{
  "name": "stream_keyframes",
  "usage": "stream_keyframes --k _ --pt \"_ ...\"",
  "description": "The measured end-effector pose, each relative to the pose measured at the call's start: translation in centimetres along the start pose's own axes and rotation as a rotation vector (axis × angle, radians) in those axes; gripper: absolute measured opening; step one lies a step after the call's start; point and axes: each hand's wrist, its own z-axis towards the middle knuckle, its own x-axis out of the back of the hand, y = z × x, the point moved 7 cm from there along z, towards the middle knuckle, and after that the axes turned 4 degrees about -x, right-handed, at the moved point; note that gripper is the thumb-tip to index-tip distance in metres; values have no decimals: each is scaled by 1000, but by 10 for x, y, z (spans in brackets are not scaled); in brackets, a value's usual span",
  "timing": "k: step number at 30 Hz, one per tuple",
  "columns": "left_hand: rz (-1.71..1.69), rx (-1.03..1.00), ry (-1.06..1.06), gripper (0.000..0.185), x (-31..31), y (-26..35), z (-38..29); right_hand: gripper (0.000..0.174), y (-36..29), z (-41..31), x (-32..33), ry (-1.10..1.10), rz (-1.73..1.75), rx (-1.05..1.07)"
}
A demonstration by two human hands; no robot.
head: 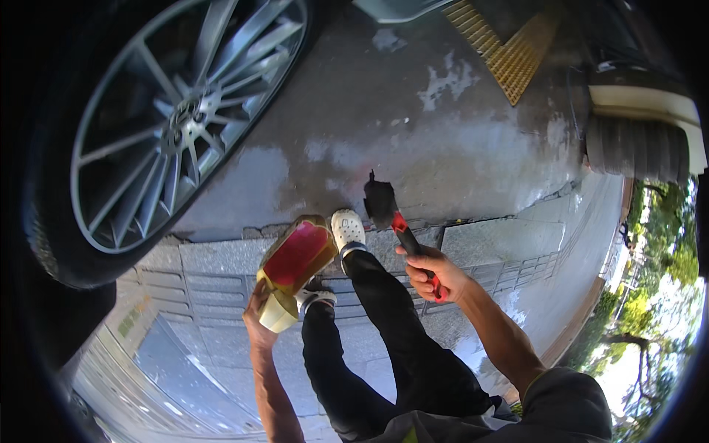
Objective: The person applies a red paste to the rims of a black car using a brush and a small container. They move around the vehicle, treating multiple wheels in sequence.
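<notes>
My left hand [257,315] grips a yellowish open container [320,279] by its near end. The container looks like a cut-down plastic jug, and the inside shows red; whether that is liquid cannot be made out. A pale yellow block-like piece [278,311] sits at its near end, beside my fingers. My right hand [437,274] is closed around the black and red handle of a brush [380,202]. Its dark, broad head points away from me over the wet ground. The brush is apart from the container and from the car wheel [191,119].
The multi-spoke wheel and its tyre [47,221] rise close on my left. Under my white clogs [349,227] runs grey paving with a drain grating [221,290]. A yellow ridged ramp [509,52] lies farther off on wet concrete [343,127]. Trees [659,266] stand at the right.
</notes>
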Motion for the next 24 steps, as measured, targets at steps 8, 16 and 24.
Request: stream_keyframes --k 8,16,24 --pt "9 -118 -200 58 -6 260 -27 31 2 -346 -18 129 403 530" --pt "196 -378 -470 45 -76 489 -13 30 68 -442 12 272 483 695" --pt "87 -422 -653 49 -234 621 19 30 4 -452 163 569 665 633"
